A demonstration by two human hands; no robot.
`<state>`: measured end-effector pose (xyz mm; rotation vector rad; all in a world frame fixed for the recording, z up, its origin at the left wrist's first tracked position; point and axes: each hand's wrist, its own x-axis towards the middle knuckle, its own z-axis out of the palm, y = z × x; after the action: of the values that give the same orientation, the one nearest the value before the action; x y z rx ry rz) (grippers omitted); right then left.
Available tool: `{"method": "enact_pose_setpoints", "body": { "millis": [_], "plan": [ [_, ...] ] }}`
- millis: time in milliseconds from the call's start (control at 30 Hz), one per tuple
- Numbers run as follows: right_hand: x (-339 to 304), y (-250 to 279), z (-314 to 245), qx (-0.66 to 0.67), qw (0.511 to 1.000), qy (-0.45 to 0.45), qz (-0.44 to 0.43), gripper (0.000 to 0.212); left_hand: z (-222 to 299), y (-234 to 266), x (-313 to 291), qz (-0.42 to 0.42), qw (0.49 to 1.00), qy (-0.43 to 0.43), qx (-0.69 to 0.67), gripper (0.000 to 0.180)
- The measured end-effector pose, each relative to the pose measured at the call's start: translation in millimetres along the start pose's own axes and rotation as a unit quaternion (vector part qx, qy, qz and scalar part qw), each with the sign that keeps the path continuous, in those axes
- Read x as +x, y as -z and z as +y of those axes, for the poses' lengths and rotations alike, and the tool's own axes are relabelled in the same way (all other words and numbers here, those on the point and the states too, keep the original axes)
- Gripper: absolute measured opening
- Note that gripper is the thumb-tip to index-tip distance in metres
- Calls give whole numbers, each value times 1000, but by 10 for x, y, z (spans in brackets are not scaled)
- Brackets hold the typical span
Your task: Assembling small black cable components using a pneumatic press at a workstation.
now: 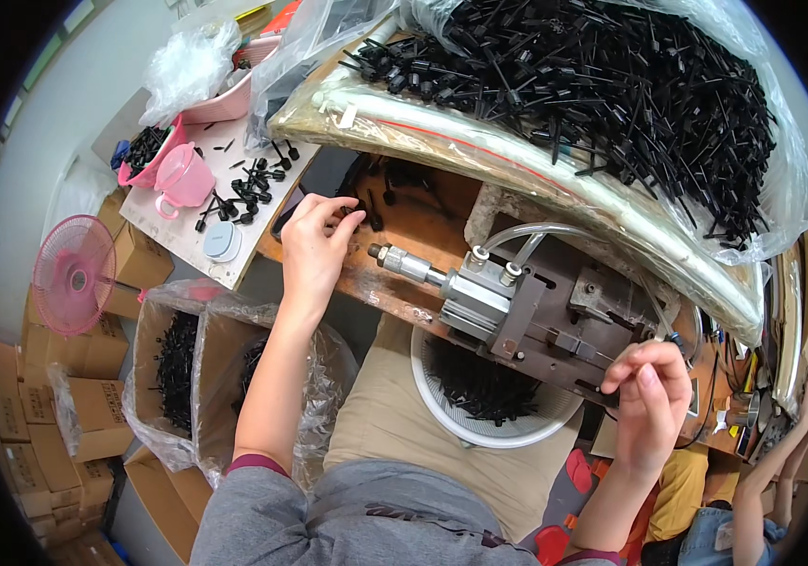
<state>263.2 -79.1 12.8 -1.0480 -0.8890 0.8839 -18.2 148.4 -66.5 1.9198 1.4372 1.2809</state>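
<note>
A small factory workshop for assembling plastic parts. A worn, rust-stained wooden bench [404, 231] carries a grey metal pneumatic press with a cylinder and clear air hoses [517, 307]. At the top of the frame a big clear plastic bag [611, 94] brims with small black plastic pieces (countless, all alike). More fill the white mesh basket [493, 401] at centre and the lined cardboard boxes [173, 368] at lower left, beside stacked brown cartons [36, 406] and a pink electric fan [74, 274].
</note>
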Motion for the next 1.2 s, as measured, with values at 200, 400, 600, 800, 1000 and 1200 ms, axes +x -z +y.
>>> {"method": "enact_pose_setpoints", "body": {
  "millis": [200,400,600,800,1000,1200],
  "plan": [
    [-191,71,-125,-51,996,53,40,14,135,187,103,14,1000,5,19,27],
    [161,27,-265,-234,956,144,103,13,670,459,-47,94,994,-52,-29,23],
    [1116,72,-351,-505,789,327,125,15,1162,244,-402,-6,972,-230,-56,30],
    [1694,18,-192,-684,674,268,75,23,1447,71,-655,-117,925,-341,-118,34],
    [1777,112,-195,-637,735,214,92,26,1471,12,-742,-156,915,-344,-140,34],
    [1644,320,-328,-648,714,254,78,12,1490,-48,-706,-178,911,-328,-172,29]
  ]
}}
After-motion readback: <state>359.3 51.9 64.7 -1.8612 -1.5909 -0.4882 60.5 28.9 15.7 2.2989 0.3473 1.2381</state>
